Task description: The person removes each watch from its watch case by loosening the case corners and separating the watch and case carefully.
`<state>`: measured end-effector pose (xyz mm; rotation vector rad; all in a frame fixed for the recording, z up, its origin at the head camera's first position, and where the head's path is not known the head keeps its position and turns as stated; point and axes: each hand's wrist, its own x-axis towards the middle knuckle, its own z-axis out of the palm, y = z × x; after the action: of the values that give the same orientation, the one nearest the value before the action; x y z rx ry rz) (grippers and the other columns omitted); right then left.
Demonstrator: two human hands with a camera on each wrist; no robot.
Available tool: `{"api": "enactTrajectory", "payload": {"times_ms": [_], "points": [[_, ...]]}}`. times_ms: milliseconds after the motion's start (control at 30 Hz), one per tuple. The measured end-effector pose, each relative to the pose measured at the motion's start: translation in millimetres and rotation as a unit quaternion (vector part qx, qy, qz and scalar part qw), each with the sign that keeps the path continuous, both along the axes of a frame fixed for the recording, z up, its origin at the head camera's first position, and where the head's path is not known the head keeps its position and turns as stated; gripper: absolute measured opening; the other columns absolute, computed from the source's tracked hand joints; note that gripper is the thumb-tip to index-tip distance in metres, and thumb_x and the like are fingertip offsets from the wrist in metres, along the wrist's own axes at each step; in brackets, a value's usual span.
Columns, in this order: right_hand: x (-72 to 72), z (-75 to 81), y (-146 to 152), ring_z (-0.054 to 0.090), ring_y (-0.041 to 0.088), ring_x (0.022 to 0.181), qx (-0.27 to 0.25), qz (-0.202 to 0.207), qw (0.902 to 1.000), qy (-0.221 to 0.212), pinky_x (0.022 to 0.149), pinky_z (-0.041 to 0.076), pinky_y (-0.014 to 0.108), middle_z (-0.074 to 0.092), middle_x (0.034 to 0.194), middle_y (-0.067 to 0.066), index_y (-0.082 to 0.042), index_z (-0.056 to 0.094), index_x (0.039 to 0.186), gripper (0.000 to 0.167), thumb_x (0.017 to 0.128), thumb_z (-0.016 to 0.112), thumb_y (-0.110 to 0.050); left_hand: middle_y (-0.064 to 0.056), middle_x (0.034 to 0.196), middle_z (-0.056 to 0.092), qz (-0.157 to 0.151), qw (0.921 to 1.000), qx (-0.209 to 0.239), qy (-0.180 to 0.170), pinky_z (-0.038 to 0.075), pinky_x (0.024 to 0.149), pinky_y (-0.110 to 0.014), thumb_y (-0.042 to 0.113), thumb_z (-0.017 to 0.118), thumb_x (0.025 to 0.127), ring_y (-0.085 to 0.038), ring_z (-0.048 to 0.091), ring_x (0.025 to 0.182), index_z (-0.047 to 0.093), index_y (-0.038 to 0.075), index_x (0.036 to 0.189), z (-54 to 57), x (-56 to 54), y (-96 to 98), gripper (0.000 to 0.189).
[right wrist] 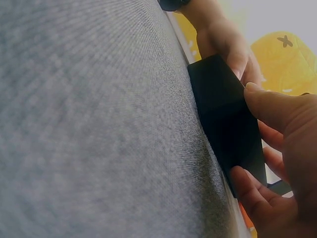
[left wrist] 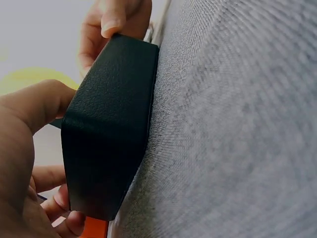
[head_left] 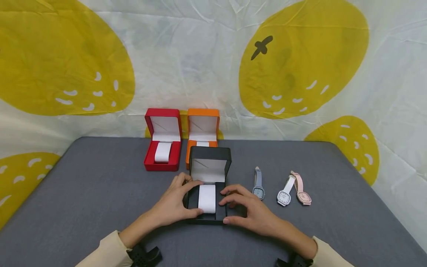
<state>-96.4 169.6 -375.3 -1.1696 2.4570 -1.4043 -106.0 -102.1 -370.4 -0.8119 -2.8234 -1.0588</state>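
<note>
A black watch box (head_left: pixel 220 211) stands with its lid up in front of me, a white cushion (head_left: pixel 207 199) inside. My left hand (head_left: pixel 176 202) grips its left side; the thumb and forefinger tips reach over the rim to the cushion's near and far left corners. At the opposite side my right hand (head_left: pixel 248 209) holds the box, thumb at the near right corner and fingertips on the right rim. Both wrist views show the dark front and side walls of the box (left wrist: pixel 109 99), with other fingers curled against its outside. No watch shows on the cushion.
Behind stand an open red watch box (head_left: pixel 151 157) and an open orange one (head_left: pixel 218 128), the latter partly hidden by the black lid. To the right lie blue (head_left: pixel 258 181), white (head_left: pixel 284 196) and pink (head_left: pixel 304 196) watches on the grey table (head_left: pixel 100 193).
</note>
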Motion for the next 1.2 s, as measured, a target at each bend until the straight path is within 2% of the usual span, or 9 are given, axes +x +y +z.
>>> {"api": "enactTrajectory", "payload": {"times_ms": [133, 467, 633, 900, 1200], "points": [[0.9, 0.7, 0, 0.055, 0.015, 0.105, -0.007, 0.003, 0.9999, 0.009, 0.082, 0.053, 0.032, 0.049, 0.130, 0.005, -0.020, 0.064, 0.115, 0.035, 0.082, 0.077, -0.025, 0.002, 0.111, 0.038, 0.001, 0.9988, 0.022, -0.042, 0.041, 0.081, -0.039, 0.037, 0.080, 0.072, -0.018, 0.036, 0.108, 0.057, 0.017, 0.131, -0.1, 0.9, 1.1, 0.066], [0.4, -1.2, 0, 0.054, 0.014, 0.107, -0.001, -0.005, 1.0000, -0.003, 0.083, 0.052, 0.031, 0.048, 0.131, 0.002, -0.022, 0.064, 0.115, 0.035, 0.082, 0.076, -0.028, 0.002, 0.111, 0.040, 0.015, 0.9955, 0.030, -0.089, 0.042, 0.082, -0.041, 0.035, 0.083, 0.069, -0.020, 0.037, 0.108, 0.058, 0.017, 0.129, 5.7, 0.8, 2.5, 0.068], [-0.1, -3.8, 1, 0.054, 0.014, 0.107, -0.002, -0.007, 1.0000, -0.005, 0.082, 0.053, 0.031, 0.048, 0.130, 0.001, -0.021, 0.065, 0.114, 0.035, 0.082, 0.076, -0.028, 0.005, 0.111, 0.041, 0.012, 0.9944, 0.048, -0.094, 0.041, 0.084, -0.041, 0.040, 0.081, 0.072, -0.018, 0.038, 0.107, 0.057, 0.019, 0.127, 2.2, -0.1, 1.3, 0.064], [-1.3, -3.9, 3, 0.054, 0.013, 0.106, 0.001, -0.011, 0.9998, -0.018, 0.082, 0.052, 0.030, 0.047, 0.132, 0.001, -0.021, 0.065, 0.114, 0.035, 0.082, 0.076, -0.029, 0.006, 0.110, 0.040, 0.010, 0.9945, 0.058, -0.086, 0.041, 0.088, -0.044, 0.033, 0.082, 0.072, -0.017, 0.039, 0.109, 0.056, 0.019, 0.124, -1.0, -1.7, 3.8, 0.059], [-0.7, -8.6, 4, 0.055, 0.015, 0.107, -0.011, 0.000, 0.9998, 0.014, 0.081, 0.053, 0.031, 0.048, 0.131, 0.005, -0.018, 0.063, 0.115, 0.034, 0.083, 0.076, -0.023, 0.001, 0.114, 0.040, 0.015, 0.9876, 0.090, -0.127, 0.040, 0.090, -0.046, 0.030, 0.082, 0.073, -0.023, 0.039, 0.112, 0.056, 0.015, 0.125, -2.0, 0.0, 7.3, 0.060]]}}
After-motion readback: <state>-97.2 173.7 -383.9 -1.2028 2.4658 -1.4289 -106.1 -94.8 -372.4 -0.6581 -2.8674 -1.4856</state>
